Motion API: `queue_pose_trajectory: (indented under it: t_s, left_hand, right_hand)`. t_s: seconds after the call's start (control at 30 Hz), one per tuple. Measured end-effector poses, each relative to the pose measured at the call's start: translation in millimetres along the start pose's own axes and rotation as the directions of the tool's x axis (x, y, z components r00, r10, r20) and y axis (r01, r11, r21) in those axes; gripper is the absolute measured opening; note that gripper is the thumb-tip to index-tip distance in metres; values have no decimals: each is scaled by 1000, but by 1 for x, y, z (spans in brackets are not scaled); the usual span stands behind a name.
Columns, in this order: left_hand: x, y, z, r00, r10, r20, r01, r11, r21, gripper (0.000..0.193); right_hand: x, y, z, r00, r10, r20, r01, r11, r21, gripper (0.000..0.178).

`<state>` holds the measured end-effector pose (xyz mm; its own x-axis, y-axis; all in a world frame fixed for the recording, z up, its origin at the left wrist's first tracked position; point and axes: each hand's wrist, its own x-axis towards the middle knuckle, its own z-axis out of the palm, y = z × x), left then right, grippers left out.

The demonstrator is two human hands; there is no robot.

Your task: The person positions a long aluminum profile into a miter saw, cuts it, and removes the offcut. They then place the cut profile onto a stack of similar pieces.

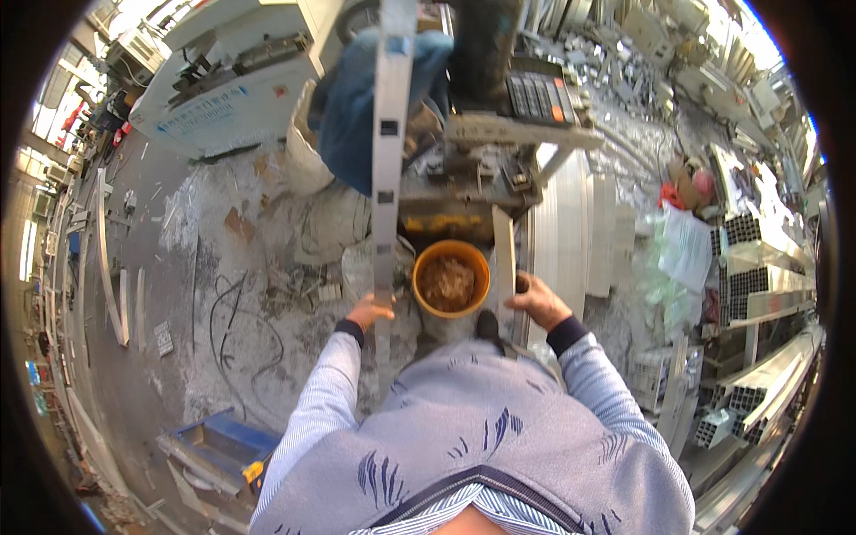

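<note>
Our L hand (370, 311) is closed on the bar (386, 160), a long pale piece w/ square holes running away from us, left of the bench (481, 133). Our R hand (542, 303) is at the near end of the strip (505, 254); w/ the blur, we can't tell if it's clamped or just touching. Step in hand, we'd judge, is steadying the bar; next move calls for firm L fingers, clear of the bucket (453, 311) btwn our hands & the blue cloth (348, 116) beyond.
</note>
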<state>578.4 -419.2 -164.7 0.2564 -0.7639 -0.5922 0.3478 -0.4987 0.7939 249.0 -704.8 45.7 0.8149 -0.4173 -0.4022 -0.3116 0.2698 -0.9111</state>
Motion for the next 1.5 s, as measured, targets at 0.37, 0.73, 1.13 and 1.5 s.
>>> queue_pose_trajectory:
  t_s: [0.37,0.73,1.13,1.5]
  left_hand:
    - [-41,42,51,902,84,-424,107,907,408,66]
    - [-110,49,123,453,593,-666,225,647,729,53]
    - [-41,88,205,871,336,-358,-61,797,600,47]
    - [124,121,190,853,377,-359,-244,899,364,59]
  right_hand:
    - [25,35,-21,976,84,-201,-108,988,-111,69]
    - [107,103,-28,960,90,-267,-117,989,-86,77]
    - [179,99,-30,970,-52,-239,16,988,-152,54]
    - [204,106,-26,981,-35,-193,43,998,37,44]
